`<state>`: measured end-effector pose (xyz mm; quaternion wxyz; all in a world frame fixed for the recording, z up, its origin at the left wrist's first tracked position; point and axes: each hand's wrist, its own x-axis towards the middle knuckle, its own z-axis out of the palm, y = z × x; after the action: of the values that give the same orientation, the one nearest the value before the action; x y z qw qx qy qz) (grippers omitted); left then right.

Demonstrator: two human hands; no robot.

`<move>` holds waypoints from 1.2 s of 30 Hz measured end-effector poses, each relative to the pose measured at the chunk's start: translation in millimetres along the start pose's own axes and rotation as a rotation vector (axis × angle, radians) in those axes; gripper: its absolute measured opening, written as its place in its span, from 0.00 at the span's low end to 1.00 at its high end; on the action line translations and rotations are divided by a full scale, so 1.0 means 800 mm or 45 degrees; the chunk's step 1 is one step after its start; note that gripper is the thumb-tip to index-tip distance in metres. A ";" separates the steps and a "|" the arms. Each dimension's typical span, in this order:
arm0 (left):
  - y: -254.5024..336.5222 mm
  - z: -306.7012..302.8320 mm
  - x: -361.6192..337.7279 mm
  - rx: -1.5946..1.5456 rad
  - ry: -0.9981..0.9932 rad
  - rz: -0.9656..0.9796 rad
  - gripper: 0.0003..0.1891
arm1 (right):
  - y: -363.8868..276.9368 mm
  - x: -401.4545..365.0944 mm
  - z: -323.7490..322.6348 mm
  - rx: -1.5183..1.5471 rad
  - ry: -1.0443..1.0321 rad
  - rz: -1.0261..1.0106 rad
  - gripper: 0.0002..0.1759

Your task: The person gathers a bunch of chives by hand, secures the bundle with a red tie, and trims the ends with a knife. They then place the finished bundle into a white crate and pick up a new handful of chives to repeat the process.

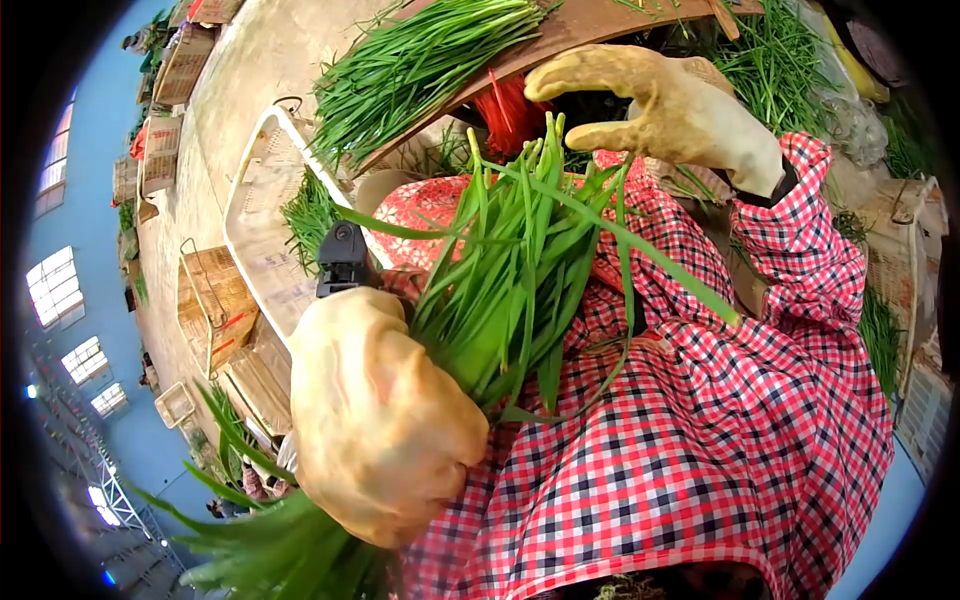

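Observation:
My left hand [385,425], in a pale yellowish glove, is closed around a bundle of long green leaves [510,280]. The bundle's cut ends point up past the hand, and its leaf tips fan out blurred at the lower left. A black device [345,255] sits at that wrist. My right hand [655,110], in a stained glove, is above the stalk ends with thumb and fingers spread and nothing visible between them. Just beside it hangs a bunch of red ties [508,112]. A few long leaves stick out sideways from the held bundle.
A large pile of green leaves [430,65] lies on a brown board [590,28] at the top. A white crate [250,200] stands left of centre, with wicker baskets [215,300] beyond it. More greens [770,75] lie at upper right, beside crates.

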<state>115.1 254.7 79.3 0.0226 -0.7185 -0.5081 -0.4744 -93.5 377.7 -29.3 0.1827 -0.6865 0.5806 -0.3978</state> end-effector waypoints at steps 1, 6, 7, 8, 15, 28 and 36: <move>-0.001 0.001 0.002 0.005 0.008 -0.008 0.06 | 0.006 0.003 0.005 -0.020 -0.026 -0.129 0.22; -0.001 0.011 0.013 0.012 0.008 -0.007 0.04 | -0.013 0.017 -0.013 0.323 -0.167 -0.103 0.17; -0.001 0.013 0.013 0.003 0.010 -0.008 0.04 | -0.008 0.024 -0.014 0.345 -0.230 -0.185 0.16; 0.000 0.015 0.013 -0.003 0.010 -0.003 0.04 | -0.007 0.029 -0.014 0.365 -0.290 -0.267 0.15; 0.000 0.030 0.014 -0.024 0.033 0.015 0.04 | 0.007 0.021 0.012 0.469 -0.513 -0.549 0.12; 0.003 0.046 0.006 -0.059 0.066 0.075 0.07 | 0.012 -0.018 0.036 1.254 -0.255 0.024 0.12; 0.000 0.033 0.004 -0.088 -0.056 0.047 0.14 | 0.038 -0.026 0.035 1.244 -0.152 0.189 0.10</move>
<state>133.1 270.5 66.9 -0.0044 -0.7384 -0.4783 -0.4753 -92.3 383.8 -74.7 0.5437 -0.4990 0.3623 -0.5693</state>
